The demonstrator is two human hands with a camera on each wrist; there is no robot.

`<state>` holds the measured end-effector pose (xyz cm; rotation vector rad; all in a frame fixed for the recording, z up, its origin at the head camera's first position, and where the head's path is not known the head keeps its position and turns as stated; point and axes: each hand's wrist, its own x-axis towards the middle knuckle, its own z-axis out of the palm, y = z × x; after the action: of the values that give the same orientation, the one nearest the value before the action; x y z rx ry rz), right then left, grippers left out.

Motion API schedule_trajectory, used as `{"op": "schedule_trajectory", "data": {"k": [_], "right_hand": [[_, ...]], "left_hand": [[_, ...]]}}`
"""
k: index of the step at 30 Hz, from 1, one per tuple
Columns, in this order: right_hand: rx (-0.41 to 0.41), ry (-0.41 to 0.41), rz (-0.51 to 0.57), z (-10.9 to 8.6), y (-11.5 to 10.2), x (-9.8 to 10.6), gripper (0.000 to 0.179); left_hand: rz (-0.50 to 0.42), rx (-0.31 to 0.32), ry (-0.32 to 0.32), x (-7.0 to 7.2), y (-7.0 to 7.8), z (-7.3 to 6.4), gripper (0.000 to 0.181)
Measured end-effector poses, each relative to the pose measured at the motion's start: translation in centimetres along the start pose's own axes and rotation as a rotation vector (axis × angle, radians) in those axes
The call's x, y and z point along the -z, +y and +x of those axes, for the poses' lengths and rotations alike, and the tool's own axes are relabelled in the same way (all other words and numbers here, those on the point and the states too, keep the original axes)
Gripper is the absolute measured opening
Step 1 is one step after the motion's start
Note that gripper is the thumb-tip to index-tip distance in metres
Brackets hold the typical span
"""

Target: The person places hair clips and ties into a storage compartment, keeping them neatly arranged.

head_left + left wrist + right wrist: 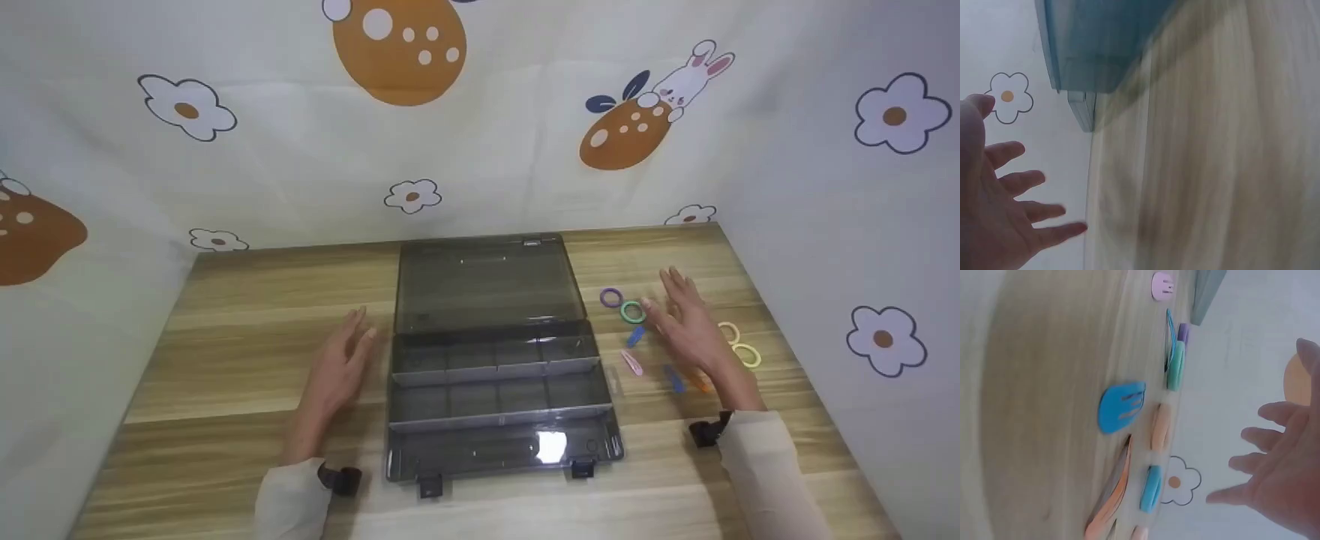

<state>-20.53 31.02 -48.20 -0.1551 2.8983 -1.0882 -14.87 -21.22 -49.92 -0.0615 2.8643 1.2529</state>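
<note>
A smoky clear plastic organizer box (501, 418) stands on the table with its lid (487, 289) folded back flat behind it. To its left my left hand (341, 367) holds nothing, its fingers spread in the left wrist view. On the right, my right hand (691, 334), also with nothing in it, hovers over small hair accessories. Around it lie a purple hair tie (611, 289), a green hair tie (623, 319), a blue hair clip (636, 337), a pink hair clip (631, 363), a darker blue clip (674, 379) and yellow hair ties (758, 355). My wrist partly hides an orange clip (701, 382).
The box's inside is split by dividers (495, 424) into several compartments. Two black latches (430, 487) stick out at its front edge. A patterned cloth (300, 150) hangs behind and beside the wood-grain table (247, 337).
</note>
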Motion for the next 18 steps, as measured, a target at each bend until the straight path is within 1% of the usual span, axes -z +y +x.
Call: {"op": "schedule_trajectory", "data": {"k": [3, 5, 8, 10, 12, 14, 17, 18], "right_hand": [[0.014, 0.043, 0.098, -0.4, 0.7, 0.5, 0.076], [0.018, 0.076, 0.14, -0.8, 1.3, 0.9, 0.074], [0.008, 0.132, 0.202, -1.1, 2.1, 1.7, 0.072], [-0.008, 0.166, 0.23, -1.3, 2.7, 2.3, 0.071], [-0.04, 0.191, 0.245, -1.5, 3.2, 2.9, 0.07], [-0.088, 0.194, 0.238, -1.8, 3.9, 3.6, 0.071], [-0.166, 0.161, 0.242, -2.3, 5.1, 4.4, 0.074], [-0.188, 0.146, 0.243, -2.5, 5.6, 4.6, 0.075]], "left_hand": [[-0.104, 0.039, -0.016, -0.2, 0.1, -0.5, 0.062], [-0.174, 0.06, -0.022, -0.3, 0.2, -0.7, 0.061], [-0.323, 0.098, -0.034, -0.5, 0.1, -0.8, 0.059], [-0.406, 0.128, -0.05, -0.7, 0.1, -0.8, 0.058], [-0.483, 0.152, -0.079, -0.9, -0.1, -0.9, 0.058], [-0.548, 0.159, -0.111, -1.1, -0.2, -0.9, 0.057], [-0.59, 0.155, -0.15, -1.6, -0.3, -0.8, 0.055], [-0.587, 0.144, -0.16, -1.8, -0.4, -0.8, 0.056]]}}
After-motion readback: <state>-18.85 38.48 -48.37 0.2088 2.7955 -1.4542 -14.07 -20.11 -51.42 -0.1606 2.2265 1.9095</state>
